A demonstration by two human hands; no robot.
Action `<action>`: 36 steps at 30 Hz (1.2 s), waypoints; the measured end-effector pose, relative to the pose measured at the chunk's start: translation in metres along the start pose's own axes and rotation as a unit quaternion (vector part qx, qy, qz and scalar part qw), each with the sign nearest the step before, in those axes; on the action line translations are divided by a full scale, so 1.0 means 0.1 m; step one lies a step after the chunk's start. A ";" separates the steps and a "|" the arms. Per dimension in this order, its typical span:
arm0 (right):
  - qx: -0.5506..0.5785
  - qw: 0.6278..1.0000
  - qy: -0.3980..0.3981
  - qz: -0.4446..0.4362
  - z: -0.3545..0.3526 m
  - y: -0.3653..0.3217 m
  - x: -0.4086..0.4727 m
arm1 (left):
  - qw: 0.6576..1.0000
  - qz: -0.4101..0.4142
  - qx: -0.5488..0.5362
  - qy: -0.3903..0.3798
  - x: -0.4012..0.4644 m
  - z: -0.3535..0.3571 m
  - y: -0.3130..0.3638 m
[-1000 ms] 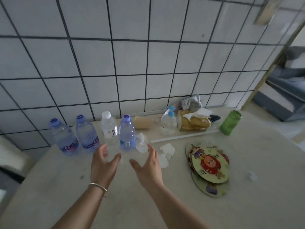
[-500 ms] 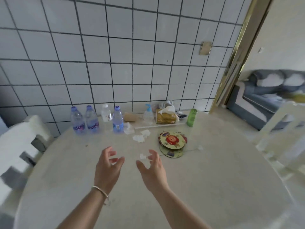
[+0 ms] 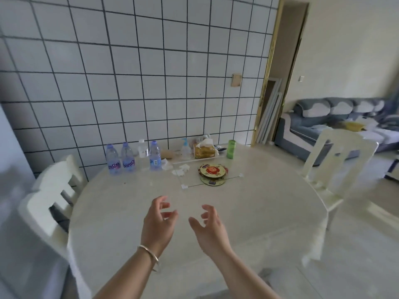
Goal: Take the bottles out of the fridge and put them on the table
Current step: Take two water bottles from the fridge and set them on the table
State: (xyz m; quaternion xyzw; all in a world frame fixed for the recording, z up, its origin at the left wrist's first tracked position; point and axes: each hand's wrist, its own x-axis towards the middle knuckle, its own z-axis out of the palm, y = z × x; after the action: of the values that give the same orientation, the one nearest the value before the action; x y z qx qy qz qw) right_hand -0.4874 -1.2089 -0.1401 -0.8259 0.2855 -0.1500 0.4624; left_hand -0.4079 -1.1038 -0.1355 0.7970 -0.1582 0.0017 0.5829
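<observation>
Four bottles (image 3: pixel 133 158) stand upright in a row at the table's (image 3: pixel 248 223) eleven o'clock edge, against the tiled wall (image 3: pixel 129 72). The left hand (image 3: pixel 158 223) and right hand (image 3: pixel 210 228) hover above the near tabletop, fingers loosely curled, holding nothing. No fridge is in view. Judgement: the step in hand is the return trip. Recommend turning fully toward the fridge before reaching, and setting further bottles at ten o'clock, beside the row, clear of the tissues (image 3: pixel 182 169).

Two bare forearms, no sleeves in view. Left hand (image 3: pixel 158 223): thin silver-coloured bangle (image 3: pixel 150 254) at the wrist. Right hand (image 3: pixel 210 230): no jewellery visible.
</observation>
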 end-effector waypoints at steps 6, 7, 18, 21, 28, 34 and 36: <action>-0.007 1.000 0.003 0.000 -0.04 -0.09 -0.95 | 1.000 0.002 0.005 -0.018 -0.81 -0.40 0.10; -0.004 1.000 0.004 -0.004 -0.06 -0.10 -1.08 | 1.000 0.008 0.006 -0.018 -0.92 -0.46 0.13; -0.016 0.997 -0.037 -0.066 0.00 -0.22 -2.25 | 0.999 0.010 0.000 0.039 -2.15 -1.17 0.20; -0.009 0.994 -0.067 -0.091 0.12 -0.23 -2.62 | 0.998 -0.017 -0.017 0.062 -2.56 -1.40 0.14; -0.011 0.979 -0.144 -0.143 0.43 -0.42 -3.37 | 0.986 -0.059 -0.037 0.150 -3.28 -2.08 -0.01; -0.011 0.964 -0.191 -0.187 0.89 -0.91 -3.75 | 0.975 -0.034 -0.019 0.217 -3.45 -2.85 -0.05; -0.023 0.957 -0.207 -0.203 1.12 -1.09 -3.86 | 0.972 -0.037 -0.025 0.232 -3.44 -3.14 -0.13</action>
State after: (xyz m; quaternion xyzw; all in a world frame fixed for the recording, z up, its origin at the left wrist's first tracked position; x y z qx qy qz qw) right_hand -0.6990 -0.8524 -0.1003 -0.8899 0.0133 -0.0601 0.4520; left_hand -0.6739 -0.7225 -0.1114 0.7656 0.0111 0.1612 0.6227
